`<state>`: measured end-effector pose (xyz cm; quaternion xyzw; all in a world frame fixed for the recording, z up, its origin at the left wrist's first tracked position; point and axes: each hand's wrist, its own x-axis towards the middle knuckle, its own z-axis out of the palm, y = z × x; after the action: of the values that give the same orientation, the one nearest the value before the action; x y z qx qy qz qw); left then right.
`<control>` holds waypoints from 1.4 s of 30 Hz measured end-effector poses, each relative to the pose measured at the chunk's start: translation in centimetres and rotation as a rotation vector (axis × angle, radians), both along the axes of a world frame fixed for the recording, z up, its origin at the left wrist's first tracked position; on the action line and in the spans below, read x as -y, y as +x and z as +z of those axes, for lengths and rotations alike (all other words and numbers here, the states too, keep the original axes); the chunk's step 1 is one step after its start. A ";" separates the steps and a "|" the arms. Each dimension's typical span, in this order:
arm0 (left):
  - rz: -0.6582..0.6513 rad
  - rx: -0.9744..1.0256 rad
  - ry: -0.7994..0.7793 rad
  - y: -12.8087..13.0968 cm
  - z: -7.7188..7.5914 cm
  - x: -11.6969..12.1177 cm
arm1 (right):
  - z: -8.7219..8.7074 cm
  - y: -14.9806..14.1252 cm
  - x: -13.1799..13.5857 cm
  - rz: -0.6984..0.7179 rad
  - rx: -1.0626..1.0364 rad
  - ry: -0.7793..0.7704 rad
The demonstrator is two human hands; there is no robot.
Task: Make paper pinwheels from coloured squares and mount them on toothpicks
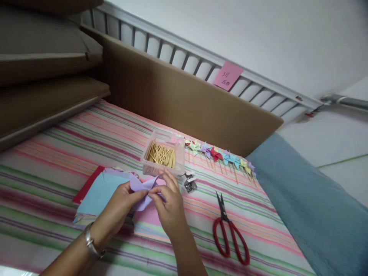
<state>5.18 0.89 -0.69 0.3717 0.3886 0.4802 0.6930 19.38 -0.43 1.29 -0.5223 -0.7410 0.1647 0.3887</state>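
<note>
Both hands hold a purple paper pinwheel (pixel 140 184) whose corners are bent in toward its middle. My left hand (pixel 124 203), with a silver bracelet at the wrist, is closed with thumb and finger pinching the paper near the centre. My right hand (pixel 169 201) pinches the other side of the paper, its fingertips close to the left thumb. Whether a pin sits at the centre is too small to tell. Below the hands lie a stack of blue paper squares (pixel 99 197) over a red sheet, and pink paper sheets (pixel 151 216).
A clear plastic box (pixel 179 163) holds many wooden sticks (pixel 162 155). Beside it is a small box of metal pins (pixel 189 184). Red-handled scissors (pixel 225 226) lie to the right. Finished pinwheels on sticks (pixel 217 154) line up along the cardboard panel (pixel 184 96). Cardboard boxes (pixel 51 103) stand at left.
</note>
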 end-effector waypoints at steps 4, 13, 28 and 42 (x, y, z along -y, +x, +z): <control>0.017 0.016 -0.018 0.0 0.1 0.0 | -0.1 0.0 0.0 0.011 -0.029 -0.063; 0.025 0.006 -0.011 0.0 0.3 0.0 | -0.2 -0.1 0.2 0.002 -0.129 -0.165; 0.027 -0.047 0.008 -0.1 0.5 -0.1 | 0.0 -0.5 0.2 -0.071 -0.237 -0.267; 0.057 -0.131 -0.001 0.2 0.5 0.2 | 0.4 -1.2 0.1 -0.129 -0.415 -0.293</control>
<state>5.39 0.68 -0.19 0.3909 0.4438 0.4742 0.6522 18.23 -0.51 1.65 -0.5740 -0.5787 0.3487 0.4626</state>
